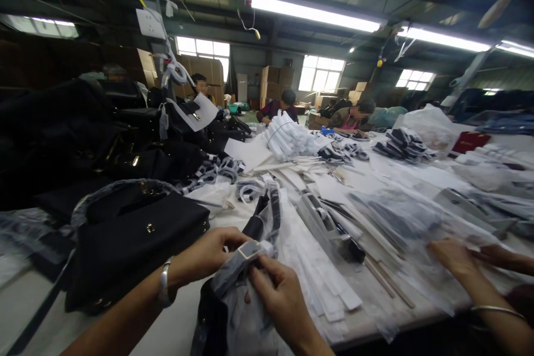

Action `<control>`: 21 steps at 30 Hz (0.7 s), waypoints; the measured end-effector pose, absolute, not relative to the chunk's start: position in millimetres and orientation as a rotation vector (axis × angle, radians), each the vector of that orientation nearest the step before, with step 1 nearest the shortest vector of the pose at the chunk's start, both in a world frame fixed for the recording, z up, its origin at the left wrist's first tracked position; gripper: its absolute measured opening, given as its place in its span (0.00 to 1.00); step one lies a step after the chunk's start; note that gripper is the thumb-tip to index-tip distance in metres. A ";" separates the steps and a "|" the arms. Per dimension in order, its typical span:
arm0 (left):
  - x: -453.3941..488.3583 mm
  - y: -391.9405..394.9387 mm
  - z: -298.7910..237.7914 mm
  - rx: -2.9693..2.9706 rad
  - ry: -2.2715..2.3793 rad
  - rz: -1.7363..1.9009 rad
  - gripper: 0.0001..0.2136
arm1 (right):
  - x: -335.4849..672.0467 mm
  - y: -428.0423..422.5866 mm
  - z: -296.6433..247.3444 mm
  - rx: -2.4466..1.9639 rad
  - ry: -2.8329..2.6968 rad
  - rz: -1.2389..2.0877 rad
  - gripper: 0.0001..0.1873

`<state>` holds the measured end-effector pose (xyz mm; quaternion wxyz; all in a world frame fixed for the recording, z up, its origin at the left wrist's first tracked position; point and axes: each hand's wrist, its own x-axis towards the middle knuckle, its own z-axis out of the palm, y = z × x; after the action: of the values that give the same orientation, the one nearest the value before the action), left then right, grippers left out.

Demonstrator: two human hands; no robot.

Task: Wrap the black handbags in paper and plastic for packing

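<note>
A plastic-wrapped strap (233, 272) with a square gold-coloured buckle (249, 250) is between my two hands. My left hand (211, 253), with a silver bangle at the wrist, closes its fingers on the strap beside the buckle. Just below the buckle, my right hand (279, 289) pinches the wrapping and strap with thumb and fingers. Beneath them lies a black bag (211, 311), partly hidden by my hands and clear wrapping. A wrapped handle (274, 208) rises beyond the buckle. To the left rests another black handbag (137, 242) with a gold-coloured clasp.
White paper strips (317, 272) fan out right of my hands, beside a grey tape dispenser (319, 219). Black bags (104, 139) pile up at the left. A co-worker's hands (454, 256) handle clear plastic bags (400, 217) at the right. Several people sit across the table.
</note>
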<state>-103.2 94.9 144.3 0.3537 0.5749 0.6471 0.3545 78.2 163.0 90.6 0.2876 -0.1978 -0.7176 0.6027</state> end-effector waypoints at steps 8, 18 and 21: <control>-130.6 58.2 146.3 1.216 1.510 1.136 0.10 | 87.5 167.8 105.0 -0.503 -2.041 1.725 0.15; -110.0 17.8 127.6 0.664 1.222 1.518 0.07 | 130.0 156.2 89.0 -0.680 -2.262 1.285 0.11; -100.9 27.6 127.8 0.634 1.248 1.534 0.10 | 130.6 149.9 95.1 -0.739 -2.053 1.254 0.13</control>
<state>-100.9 27.6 127.8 0.5076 0.2631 0.5176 0.6365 130.6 149.9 95.1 0.3075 -0.2794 -0.7763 0.4740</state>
